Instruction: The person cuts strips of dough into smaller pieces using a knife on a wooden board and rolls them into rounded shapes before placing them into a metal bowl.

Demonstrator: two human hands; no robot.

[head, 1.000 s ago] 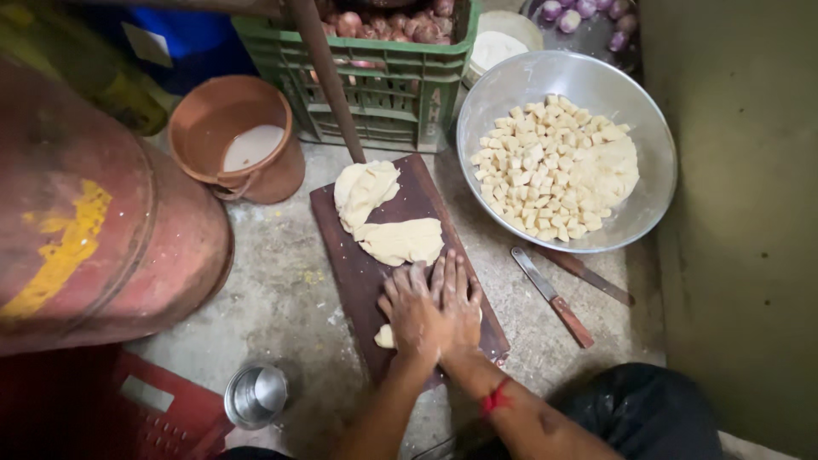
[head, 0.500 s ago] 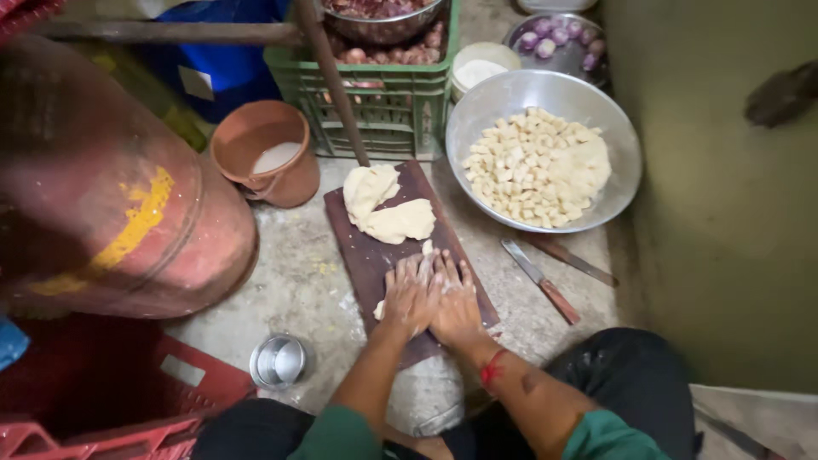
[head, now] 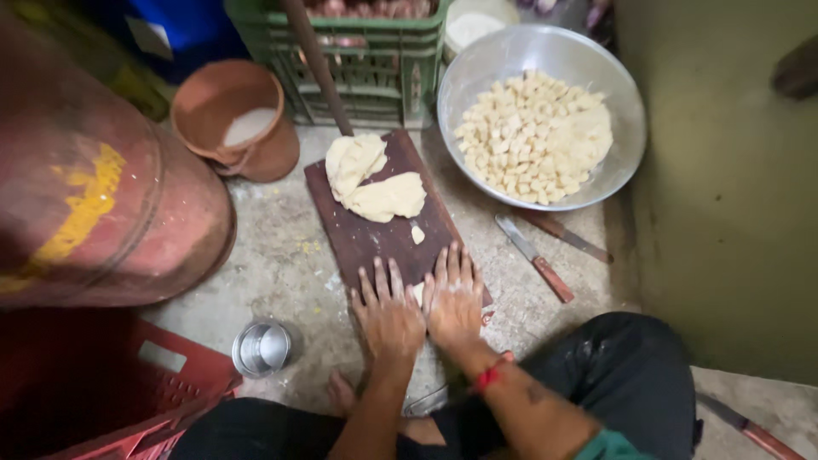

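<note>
Both hands, left hand (head: 388,317) and right hand (head: 453,298), flat, fingers spread, grasping nothing, at near edge of board (head: 375,243).

Dough (head: 375,183) on cutting board (head: 375,238), hands (head: 422,311) at its near end, bowl (head: 477,77) of dough pieces (head: 528,136) right, knives (head: 535,257) between, clay pot (head: 234,119) left

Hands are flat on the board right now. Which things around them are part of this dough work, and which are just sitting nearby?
In use: left hand, right hand, dark board, dough lumps, steel bowl of cut pieces, knife.

Lying about: clay pot, green crate, small tin, red cylinder.
</note>
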